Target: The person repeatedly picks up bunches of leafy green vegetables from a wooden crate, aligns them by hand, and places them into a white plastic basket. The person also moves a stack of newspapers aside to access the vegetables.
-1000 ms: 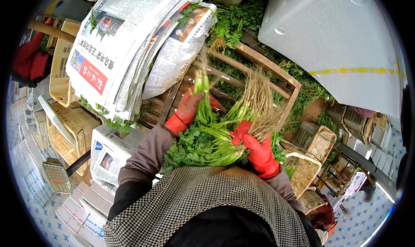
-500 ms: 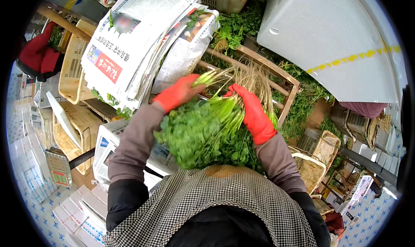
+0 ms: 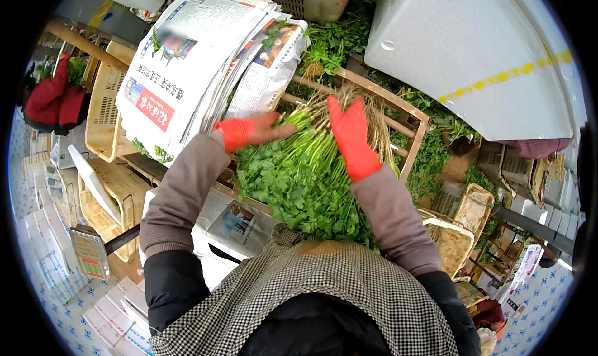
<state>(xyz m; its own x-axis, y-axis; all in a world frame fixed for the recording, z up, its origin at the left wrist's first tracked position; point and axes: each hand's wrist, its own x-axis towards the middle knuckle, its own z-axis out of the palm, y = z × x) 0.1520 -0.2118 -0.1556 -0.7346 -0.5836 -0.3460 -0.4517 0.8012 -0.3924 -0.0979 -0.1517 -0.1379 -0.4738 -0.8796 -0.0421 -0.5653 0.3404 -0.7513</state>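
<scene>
A heap of leafy green herbs [image 3: 299, 191] with pale stems and long tan roots [image 3: 379, 132] lies in front of me on a slatted rusty rack [image 3: 416, 132]. My left hand [image 3: 254, 132], in a red glove with darkened fingertips, is open at the upper left of the heap, its fingers reaching onto the pale stems. My right hand [image 3: 350, 132], also red-gloved, is open with fingers stretched along the root ends, lying flat over them at the upper right.
A thick newspaper stack [image 3: 180, 75] stands at upper left, a big white foam box [image 3: 461, 44] at upper right. Plastic crates [image 3: 103, 110] and baskets [image 3: 455, 247] flank me. A co-worker in dark red [image 3: 50, 100] is at far left; loose greens lie behind the rack.
The small bunch my left hand gripped now lies among the heap and that hand has loosened. My right hand moved up and straightened its fingers. The heap sits spread over the rack.
</scene>
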